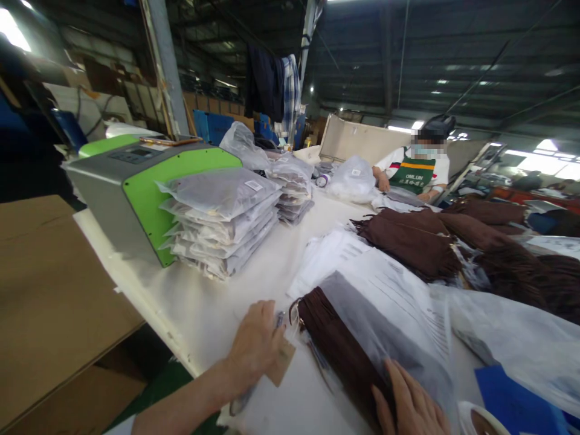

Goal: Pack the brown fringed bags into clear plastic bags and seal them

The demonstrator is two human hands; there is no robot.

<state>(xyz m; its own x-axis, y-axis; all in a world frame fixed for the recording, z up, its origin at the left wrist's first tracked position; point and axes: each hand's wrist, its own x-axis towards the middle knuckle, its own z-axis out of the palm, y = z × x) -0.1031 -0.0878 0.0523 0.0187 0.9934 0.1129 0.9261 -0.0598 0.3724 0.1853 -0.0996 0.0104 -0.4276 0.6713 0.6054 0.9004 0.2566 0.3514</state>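
A folded dark brown fringed scarf [342, 335] lies slanted before me, beside or partly under a clear plastic bag [357, 308]. My right hand [410, 402] rests over its near end, fingers stretched out and thumb apart on the brown cloth. At the scarf's far end, my left hand [256, 338] has its fingers bent around a small tan card tag [281, 361]. Some thin string and a small shiny piece show by those fingertips, too blurred to name. Printed white plastic bags [385, 275] lie just beyond the scarf.
A grey and green machine [136, 181] stands at left beside a stack of bagged goods [226, 223]. More brown scarves [408, 238] are heaped at right. Across the table a co-worker [414, 169] handles bags. A tape roll [480, 420] and blue sheet [516, 399] lie near right.
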